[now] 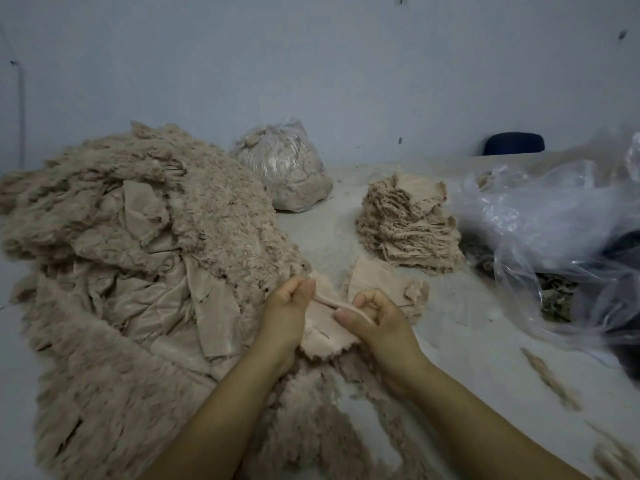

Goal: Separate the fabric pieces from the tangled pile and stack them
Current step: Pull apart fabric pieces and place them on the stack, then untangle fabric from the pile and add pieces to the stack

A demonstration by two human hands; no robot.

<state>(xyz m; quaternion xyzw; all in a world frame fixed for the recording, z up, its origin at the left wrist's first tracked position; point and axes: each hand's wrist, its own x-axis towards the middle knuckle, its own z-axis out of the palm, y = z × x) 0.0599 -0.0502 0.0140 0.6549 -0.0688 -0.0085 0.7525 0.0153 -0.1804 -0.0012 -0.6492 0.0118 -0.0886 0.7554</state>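
Fabric piece (323, 329) — between both hands' grip

Two bare forearms and hands, seen from above

Both arms are uncovered as far as the lower edge of the picture, with no sleeve or cuff over them. The left hand (287, 308) and right hand (372, 318) wear no gloves, rings, watch or bands. The fingernails are short and plain, a thumbnail showing on the right hand.

Tangled pile (131, 258) along the desk's (478, 344) left side, stack (408, 226) toward the far middle, tied bag (287, 168) at far edge, loose plastic (554, 216) at right.
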